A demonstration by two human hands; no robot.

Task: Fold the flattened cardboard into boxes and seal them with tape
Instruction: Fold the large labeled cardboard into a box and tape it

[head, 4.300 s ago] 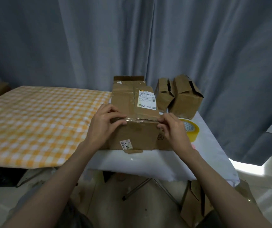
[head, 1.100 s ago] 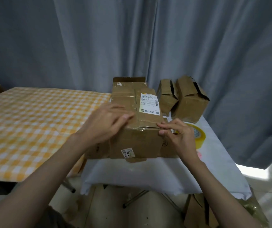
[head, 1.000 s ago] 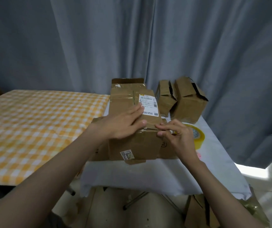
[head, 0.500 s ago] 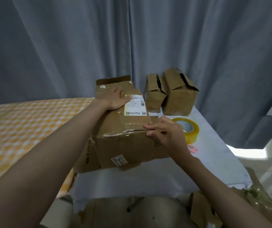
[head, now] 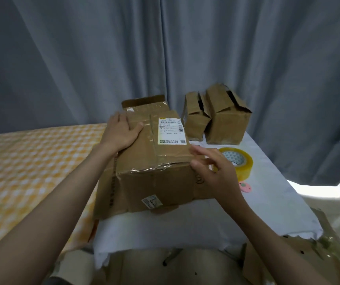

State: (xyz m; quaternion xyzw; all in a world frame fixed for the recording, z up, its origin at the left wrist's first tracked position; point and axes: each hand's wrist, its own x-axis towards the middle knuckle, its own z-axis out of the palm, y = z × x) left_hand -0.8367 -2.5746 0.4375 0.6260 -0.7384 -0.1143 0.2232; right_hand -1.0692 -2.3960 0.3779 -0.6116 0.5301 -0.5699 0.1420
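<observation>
- Box (head: 154, 161) sits on the white worktop (head: 267, 202), label (head: 170, 130) up, tape glinting along its near top edge.
- My left hand (head: 121, 131) lies flat on the box's far left top, fingers (head: 113, 120) straight, gripping nothing.
- My right hand (head: 214, 171) is at the box's right near corner, fingers (head: 201, 150) loosely extended; I cannot tell whether they touch the cardboard.
- Tape roll (head: 238, 163) lies just right of that hand.
- Two small boxes (head: 216, 118) stand behind, against the curtain (head: 185, 48).
</observation>
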